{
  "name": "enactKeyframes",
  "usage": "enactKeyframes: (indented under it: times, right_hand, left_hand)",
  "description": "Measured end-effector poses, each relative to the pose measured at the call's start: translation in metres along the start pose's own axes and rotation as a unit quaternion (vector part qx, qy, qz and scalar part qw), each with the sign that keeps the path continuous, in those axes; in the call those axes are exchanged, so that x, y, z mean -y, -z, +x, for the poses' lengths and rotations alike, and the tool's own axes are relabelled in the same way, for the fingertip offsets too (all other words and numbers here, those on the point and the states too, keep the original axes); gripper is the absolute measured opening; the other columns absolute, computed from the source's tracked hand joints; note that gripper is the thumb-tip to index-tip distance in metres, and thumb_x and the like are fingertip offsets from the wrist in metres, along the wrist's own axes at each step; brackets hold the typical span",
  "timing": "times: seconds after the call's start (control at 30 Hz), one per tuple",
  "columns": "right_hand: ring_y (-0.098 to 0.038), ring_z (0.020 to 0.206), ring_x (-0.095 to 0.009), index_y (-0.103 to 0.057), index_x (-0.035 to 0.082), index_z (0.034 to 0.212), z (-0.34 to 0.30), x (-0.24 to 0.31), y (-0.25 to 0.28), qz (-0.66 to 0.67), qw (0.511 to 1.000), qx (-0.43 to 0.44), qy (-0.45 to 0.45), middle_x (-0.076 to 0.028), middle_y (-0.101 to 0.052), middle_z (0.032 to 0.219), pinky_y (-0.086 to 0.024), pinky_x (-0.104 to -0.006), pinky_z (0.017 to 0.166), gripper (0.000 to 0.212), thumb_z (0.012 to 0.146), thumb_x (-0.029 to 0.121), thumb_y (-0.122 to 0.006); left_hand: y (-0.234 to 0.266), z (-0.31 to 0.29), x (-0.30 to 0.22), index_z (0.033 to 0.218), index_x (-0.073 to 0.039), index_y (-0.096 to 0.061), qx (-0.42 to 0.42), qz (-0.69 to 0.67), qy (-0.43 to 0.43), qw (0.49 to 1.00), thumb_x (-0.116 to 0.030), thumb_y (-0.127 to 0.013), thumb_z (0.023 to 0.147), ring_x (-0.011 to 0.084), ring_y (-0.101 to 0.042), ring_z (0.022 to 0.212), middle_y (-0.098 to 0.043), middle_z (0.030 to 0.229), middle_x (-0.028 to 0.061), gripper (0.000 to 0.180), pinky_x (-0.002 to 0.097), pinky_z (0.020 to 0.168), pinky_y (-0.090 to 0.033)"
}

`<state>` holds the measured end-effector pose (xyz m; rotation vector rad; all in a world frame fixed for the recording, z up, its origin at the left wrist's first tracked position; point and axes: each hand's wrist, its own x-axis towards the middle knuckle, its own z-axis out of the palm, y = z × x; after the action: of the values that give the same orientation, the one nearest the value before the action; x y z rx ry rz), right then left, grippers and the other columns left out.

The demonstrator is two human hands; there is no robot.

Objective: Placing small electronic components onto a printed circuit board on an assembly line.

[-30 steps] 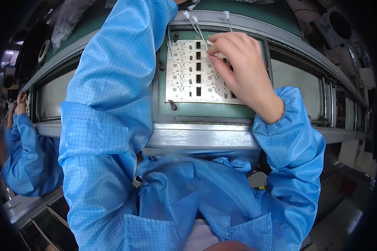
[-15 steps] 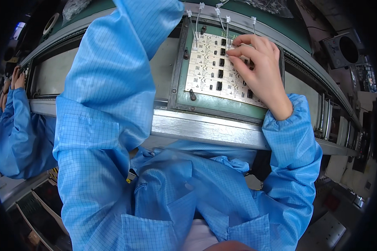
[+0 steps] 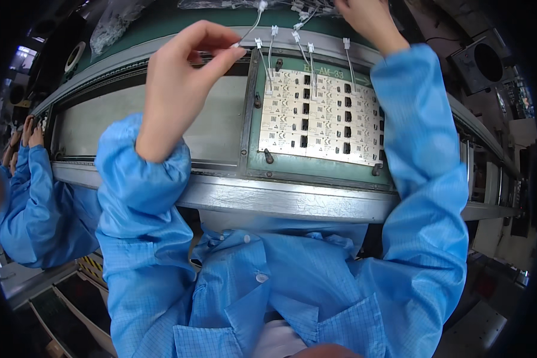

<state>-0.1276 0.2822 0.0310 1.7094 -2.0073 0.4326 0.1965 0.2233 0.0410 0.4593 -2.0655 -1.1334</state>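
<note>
White cable (image 3: 257, 25) is pinched in the left hand (image 3: 182, 77), near the upper left corner of the green fixture (image 3: 316, 168) carrying white circuit boards (image 3: 325, 128). The hands are well apart; the right hand (image 3: 370, 21) is near loose cables (image 3: 304, 12) at the top edge, its fingertips cut off, so its grip I cannot tell

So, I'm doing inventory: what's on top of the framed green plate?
The green plate carries white circuit boards with black parts; several cables reach onto them. The right sleeve covers part of the plate's right side, hiding what's there.
</note>
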Motion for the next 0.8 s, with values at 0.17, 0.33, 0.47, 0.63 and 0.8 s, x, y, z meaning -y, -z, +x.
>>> enactKeyframes:
  times: [0.17,0.33,0.47,0.63,0.8]
  right_hand:
    - [-0.069,0.091,-0.041,-0.070,-0.001,0.091,0.009,-0.032,-0.055,-0.009,0.999,0.036,0.036,-0.022,-0.070,0.093,-0.056,-0.0491,0.082,0.022,0.090,0.017,-0.060]
    - [-0.069,0.092,-0.043,-0.068,-0.001,0.094,-0.004,-0.010,-0.027,0.030,0.999,-0.037,-0.006,-0.024,-0.070,0.093,-0.055,-0.0503,0.081,0.019,0.091,0.016,-0.061]
    - [-0.068,0.091,-0.044,-0.067,-0.002,0.095,-0.012,0.002,-0.007,0.099,0.981,-0.126,-0.110,-0.027,-0.069,0.094,-0.054,-0.0510,0.080,0.019,0.092,0.016,-0.061]
    - [-0.071,0.084,-0.038,-0.068,-0.003,0.100,-0.003,-0.003,0.033,0.191,0.964,-0.176,-0.048,-0.023,-0.071,0.092,-0.055,-0.0435,0.074,0.019,0.092,0.014,-0.062]
    - [-0.065,0.076,-0.016,-0.068,-0.003,0.098,-0.041,0.015,0.051,0.306,0.936,-0.149,-0.087,-0.009,-0.070,0.085,-0.052,-0.0312,0.068,0.015,0.094,0.011,-0.067]
  left_hand:
    - [-0.017,-0.020,-0.012,0.093,-0.010,-0.070,-0.006,0.350,-0.278,0.894,-0.006,-0.077,0.081,0.0265,-0.063,0.088,-0.069,0.090,0.0028,0.015,0.0380,0.077,-0.048]
    - [-0.041,-0.042,-0.007,0.090,-0.012,-0.069,0.110,0.398,-0.152,0.898,-0.012,-0.076,0.082,0.0246,-0.057,0.098,-0.065,0.097,-0.0005,0.011,0.0400,0.084,-0.039]
    - [-0.049,-0.052,-0.001,0.091,-0.012,-0.071,0.096,0.406,-0.185,0.890,-0.012,-0.076,0.082,0.0256,-0.056,0.102,-0.065,0.101,-0.0006,0.010,0.0397,0.085,-0.039]
    - [-0.035,-0.048,-0.001,0.092,-0.012,-0.075,0.105,0.383,-0.117,0.910,-0.011,-0.076,0.081,0.0263,-0.055,0.107,-0.067,0.106,-0.0024,0.011,0.0406,0.089,-0.037]
    - [-0.028,-0.046,0.007,0.088,-0.014,-0.076,0.091,0.384,-0.118,0.911,-0.013,-0.078,0.080,0.0266,-0.054,0.109,-0.067,0.106,-0.0037,0.009,0.0412,0.089,-0.037]
